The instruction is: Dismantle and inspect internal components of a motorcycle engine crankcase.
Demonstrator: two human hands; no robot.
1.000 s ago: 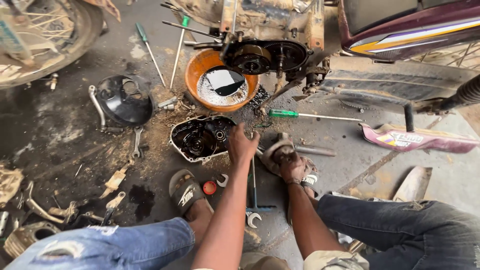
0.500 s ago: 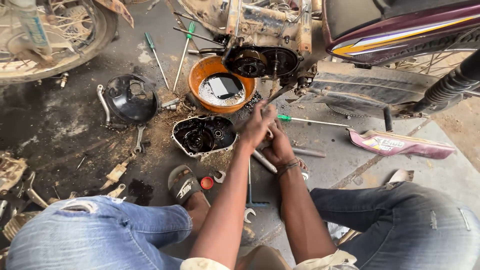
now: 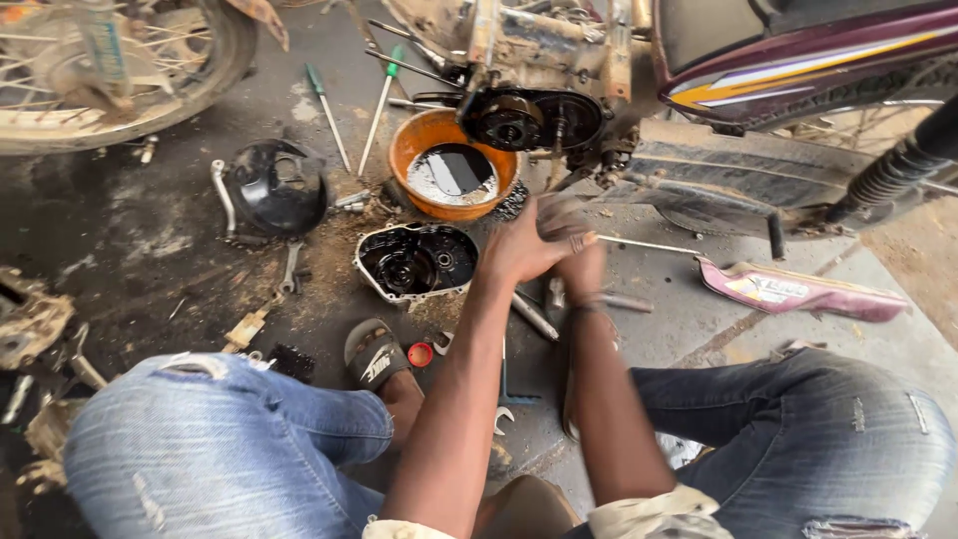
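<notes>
My left hand and my right hand are pressed together, blurred by motion, just below the open motorcycle engine. The left hand's fingers curl over the handle end of a long screwdriver, whose thin shaft sticks out to the right along the floor. The right hand lies under and behind the left, and its grip is hidden. A removed black engine cover lies open-side up right beside the left hand. An orange bowl of dark oil stands under the engine.
A round black cover and wrenches lie on the oily floor, with two green-handled screwdrivers behind. A spoked wheel is far left, a maroon panel right. My sandalled foot and a red cap are near.
Both hands rose from the floor near the engine cover and came together over the screwdriver's green handle, now hidden. The view has moved closer to the engine.
</notes>
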